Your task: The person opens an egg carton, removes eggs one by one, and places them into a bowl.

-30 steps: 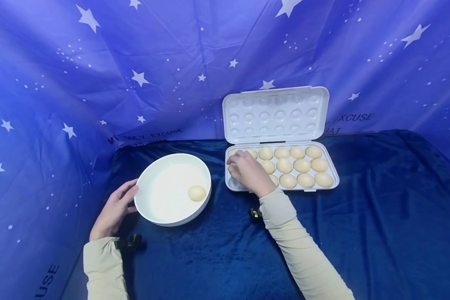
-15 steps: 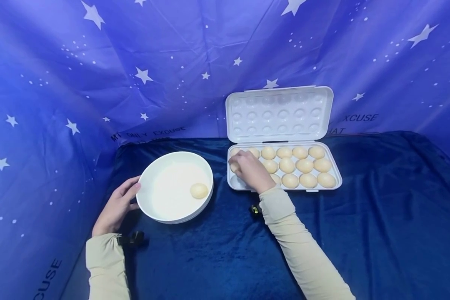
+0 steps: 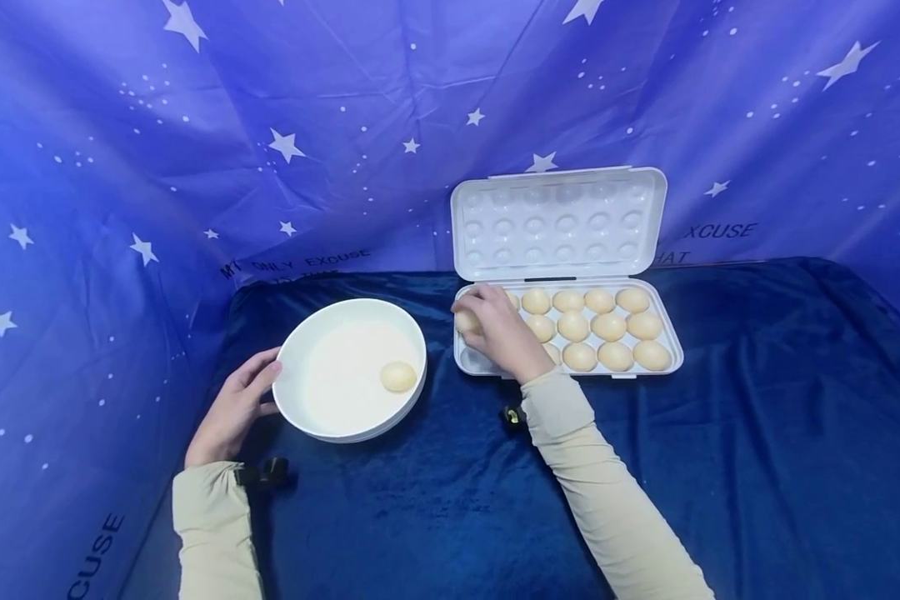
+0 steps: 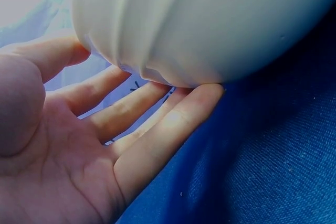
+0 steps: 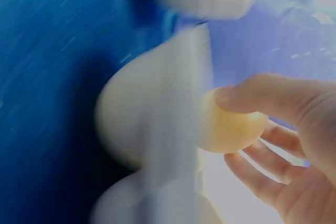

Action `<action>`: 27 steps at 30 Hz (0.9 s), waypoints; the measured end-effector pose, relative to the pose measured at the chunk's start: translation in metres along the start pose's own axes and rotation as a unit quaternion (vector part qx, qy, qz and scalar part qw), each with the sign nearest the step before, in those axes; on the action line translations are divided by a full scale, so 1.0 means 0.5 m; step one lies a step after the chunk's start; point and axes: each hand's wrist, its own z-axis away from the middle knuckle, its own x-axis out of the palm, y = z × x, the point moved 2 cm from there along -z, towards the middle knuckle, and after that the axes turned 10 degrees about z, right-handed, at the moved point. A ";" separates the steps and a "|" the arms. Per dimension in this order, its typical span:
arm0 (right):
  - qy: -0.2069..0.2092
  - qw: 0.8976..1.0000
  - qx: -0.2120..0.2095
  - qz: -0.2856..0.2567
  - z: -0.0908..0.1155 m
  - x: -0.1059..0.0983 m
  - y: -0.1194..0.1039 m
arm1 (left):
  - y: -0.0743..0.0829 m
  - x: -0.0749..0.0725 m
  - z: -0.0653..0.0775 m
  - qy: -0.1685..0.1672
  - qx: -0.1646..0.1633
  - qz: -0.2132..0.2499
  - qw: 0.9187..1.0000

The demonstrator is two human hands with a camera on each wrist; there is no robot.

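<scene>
My right hand (image 3: 504,332) pinches one smooth, oval egg (image 5: 236,129) — thumb and fingers bent round its shell — at the left end of the dimpled white carton (image 3: 558,265). My left hand (image 3: 232,408), fingers spread, grips the ridged, round white bowl (image 3: 326,371).

Bowl (image 3: 330,350) plain white. Eggs (image 3: 572,327) pale tan-yellow. Egg box (image 3: 558,240) white. Counter cloth (image 3: 420,517) dark blue. Backdrop (image 3: 360,79) blue-violet, white-starred, white-dotted, black lettering (image 3: 717,231). Sleeves (image 3: 618,496) plain beige.
</scene>
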 end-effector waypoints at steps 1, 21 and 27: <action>0.004 1.000 -0.002 -0.009 -0.001 -0.005 -0.008 | 0.000 0.000 -0.001 0.000 0.000 -0.001 1.000; 0.020 0.993 -0.108 -0.042 -0.005 0.001 -0.140 | 0.002 -0.002 0.000 0.004 -0.002 -0.016 1.000; -0.031 0.992 -0.120 -0.007 -0.004 0.031 -0.158 | 0.003 0.002 -0.001 0.001 -0.002 -0.017 1.000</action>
